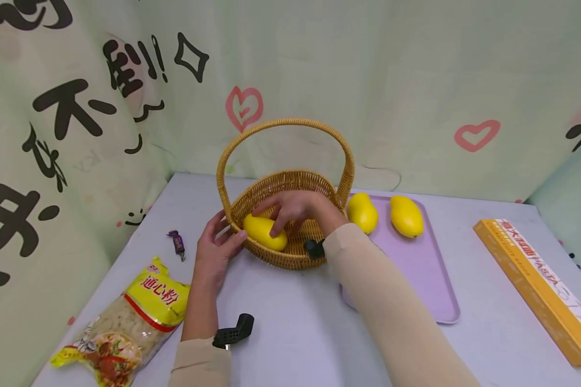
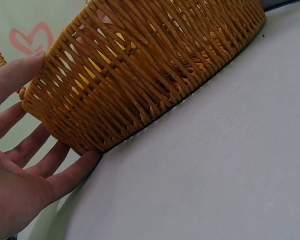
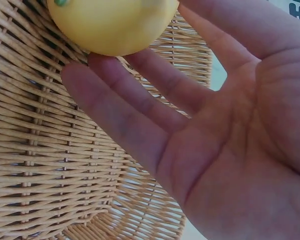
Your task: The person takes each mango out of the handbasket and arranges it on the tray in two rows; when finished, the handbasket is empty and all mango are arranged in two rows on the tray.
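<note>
A wicker basket [image 1: 290, 262] with a tall arched handle stands on the table. Inside it, toward the left end, lies a yellow mango [image 1: 265, 232]; its green-tipped end shows in the right wrist view. My right hand [image 1: 295, 209] reaches into the basket from the right and holds this mango [image 3: 115, 25] between thumb and fingers. The left hand [image 1: 216, 250] grips the basket's left end. In the left wrist view its thumb lies at the rim of the basket [image 2: 135, 75] and the other fingers spread along the outer wall. Two more mangoes [image 1: 363, 213] [image 1: 406, 216] lie on the tray.
A purple tray [image 1: 416, 279] lies to the basket's right, partly under my right sleeve. Farther right is a long orange pasta box [image 1: 537, 290]. On the left are a yellow-topped bag of pasta [image 1: 130, 322] and a small purple wrapped candy [image 1: 176, 244]. A curtain [image 1: 392, 80] hangs behind.
</note>
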